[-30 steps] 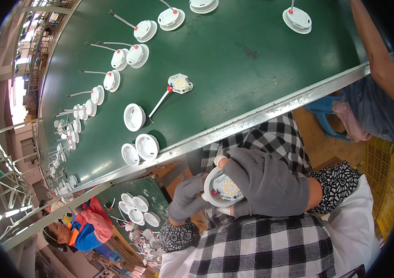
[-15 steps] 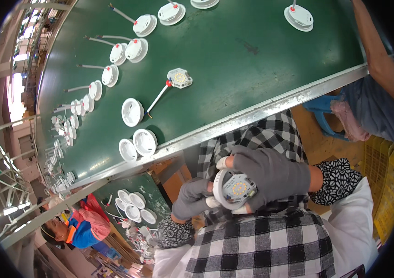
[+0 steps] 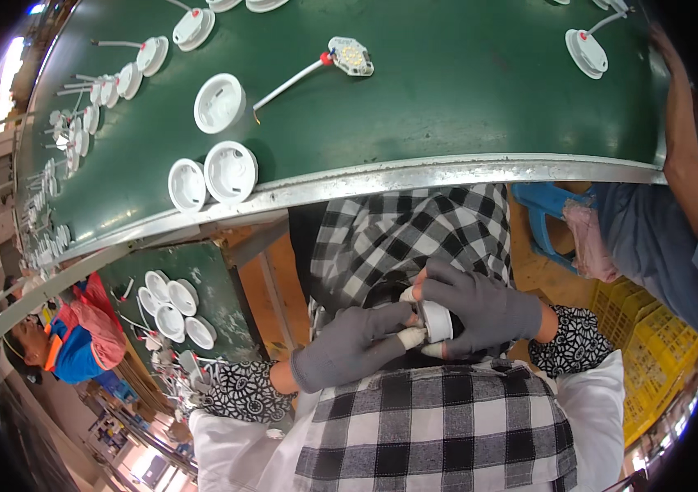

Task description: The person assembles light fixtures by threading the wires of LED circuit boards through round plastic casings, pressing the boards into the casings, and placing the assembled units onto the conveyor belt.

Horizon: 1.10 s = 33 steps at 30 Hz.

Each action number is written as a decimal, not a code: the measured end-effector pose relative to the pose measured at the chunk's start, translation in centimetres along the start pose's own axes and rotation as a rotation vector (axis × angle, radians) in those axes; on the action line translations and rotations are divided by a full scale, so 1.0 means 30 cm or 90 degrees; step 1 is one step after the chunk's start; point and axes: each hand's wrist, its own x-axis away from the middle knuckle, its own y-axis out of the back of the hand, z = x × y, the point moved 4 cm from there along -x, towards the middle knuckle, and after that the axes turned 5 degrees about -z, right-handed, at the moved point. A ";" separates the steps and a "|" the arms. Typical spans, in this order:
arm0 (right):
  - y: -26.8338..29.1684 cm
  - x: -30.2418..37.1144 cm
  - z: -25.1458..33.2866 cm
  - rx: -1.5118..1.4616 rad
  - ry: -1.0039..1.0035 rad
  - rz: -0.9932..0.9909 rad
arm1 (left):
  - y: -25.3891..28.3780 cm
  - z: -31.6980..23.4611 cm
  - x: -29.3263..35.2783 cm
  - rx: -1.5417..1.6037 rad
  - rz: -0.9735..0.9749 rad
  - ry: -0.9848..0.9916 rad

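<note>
Over my lap, a white round lamp housing point(image 3: 437, 321) is held on edge between both hands, its white side wall showing. My right hand point(image 3: 484, 310), in a grey glove with bare-looking pale fingertips, is closed round its right side, thumb below and fingers above. My left hand point(image 3: 357, 343), gloved alike, presses its fingertips against the left face of the housing; that face is hidden. On the green table lies an LED board point(image 3: 352, 56) with a white cable, beside an open white lamp housing point(image 3: 220, 103). Two more housings point(image 3: 231, 172) stand at the near edge.
A metal rim point(image 3: 447, 172) edges the green table point(image 3: 415, 123). Finished-looking white lamps with cables point(image 3: 152, 56) line its left side. A side table point(image 3: 218, 303) holds more housings. Another person's arm point(image 3: 685, 156), a blue stool point(image 3: 539, 225) and yellow crates point(image 3: 652, 344) are at right.
The housing has been turned, so the LED board inside it no longer shows. My left hand has moved its fingertips onto the housing's face. The view has shifted, moving the table upward.
</note>
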 end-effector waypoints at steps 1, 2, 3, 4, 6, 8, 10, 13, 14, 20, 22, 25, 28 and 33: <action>-0.007 0.006 -0.011 0.002 -0.007 0.009 | -0.005 0.009 -0.002 -0.011 0.003 -0.036; -0.009 0.012 -0.014 -0.011 0.016 -0.015 | -0.009 0.013 -0.004 -0.023 0.006 -0.070; -0.010 0.015 -0.018 -0.024 0.039 -0.040 | -0.004 0.011 -0.008 -0.014 0.005 -0.069; -0.016 0.014 -0.031 -0.024 0.034 -0.033 | 0.004 -0.002 -0.013 -0.035 0.015 -0.079; -0.024 0.006 -0.045 -0.112 0.079 -0.046 | 0.005 0.008 -0.018 -0.055 0.028 -0.087; -0.038 0.006 -0.069 -0.116 0.069 -0.043 | -0.007 0.041 -0.030 -0.013 0.030 -0.142; -0.039 0.006 -0.075 -0.118 0.063 -0.041 | -0.009 0.052 -0.030 -0.018 0.028 -0.155; -0.039 0.007 -0.066 -0.130 0.080 -0.040 | -0.014 0.058 -0.026 -0.029 0.039 -0.166; -0.035 0.006 -0.061 -0.131 0.081 -0.044 | -0.015 0.058 -0.027 -0.033 0.048 -0.166; 0.053 -0.037 -0.020 -0.165 -0.067 -0.104 | 0.077 -0.055 -0.048 -0.442 -0.197 -0.347; 0.073 -0.056 0.002 -0.198 -0.199 -0.174 | 0.063 -0.116 -0.037 -0.528 -0.239 -0.364; 0.051 -0.068 0.039 -0.142 -0.145 -0.270 | 0.007 -0.097 -0.043 -0.558 -0.340 -0.328; 0.058 -0.074 0.073 -0.223 -0.027 -0.292 | 0.017 -0.054 -0.032 -0.398 -0.323 -0.307; 0.133 -0.008 0.122 0.141 0.202 -0.211 | 0.071 -0.013 0.001 0.136 -0.098 -0.086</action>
